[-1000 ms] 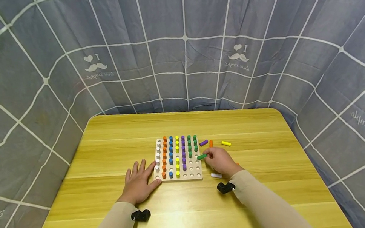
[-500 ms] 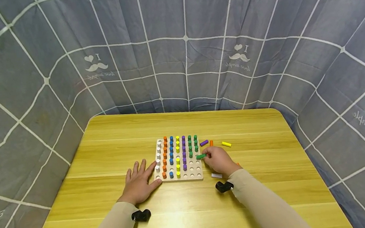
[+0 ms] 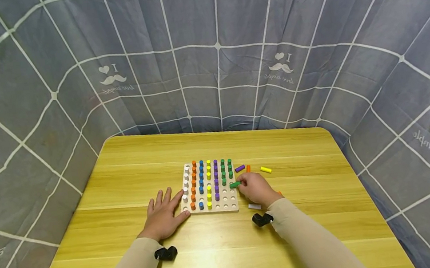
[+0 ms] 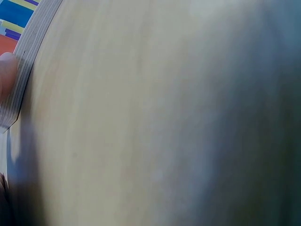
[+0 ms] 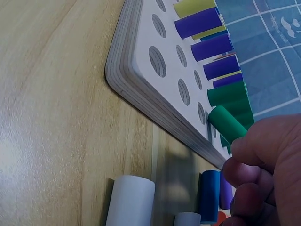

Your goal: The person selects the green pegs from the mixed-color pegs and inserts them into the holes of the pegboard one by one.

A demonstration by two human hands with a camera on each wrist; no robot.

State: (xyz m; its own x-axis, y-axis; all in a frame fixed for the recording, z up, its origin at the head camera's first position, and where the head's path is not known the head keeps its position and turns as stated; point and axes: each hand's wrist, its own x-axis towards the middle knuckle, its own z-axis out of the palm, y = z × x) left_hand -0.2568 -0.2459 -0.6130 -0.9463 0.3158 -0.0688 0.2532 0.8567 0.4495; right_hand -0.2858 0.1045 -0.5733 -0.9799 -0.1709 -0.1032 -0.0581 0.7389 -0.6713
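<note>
A wooden pegboard [image 3: 227, 206] stands in the middle of the table, with columns of white, orange, blue, yellow, purple and green pegs upright in its holes. The left hand [image 3: 163, 217] lies spread on the table, its fingertips touching the board's left edge; in the left wrist view a fingertip [image 4: 6, 75] is against that edge. At the board's right side the right hand [image 3: 259, 188] pinches a green peg [image 5: 228, 123] between thumb and finger. That peg is tilted, its free end over the right column of holes. The palm side of the left hand is hidden.
Loose pegs lie right of the board: a purple peg [image 3: 240, 168], an orange peg [image 3: 248, 168], a yellow peg [image 3: 266, 169] and a white peg [image 3: 254, 206]. The right wrist view also shows a loose blue peg [image 5: 209, 197]. A grey curtain [image 3: 198, 64] surrounds the table.
The right hand has shifted slightly left with the green peg, bringing it farther over the board. The left hand stays in place.
</note>
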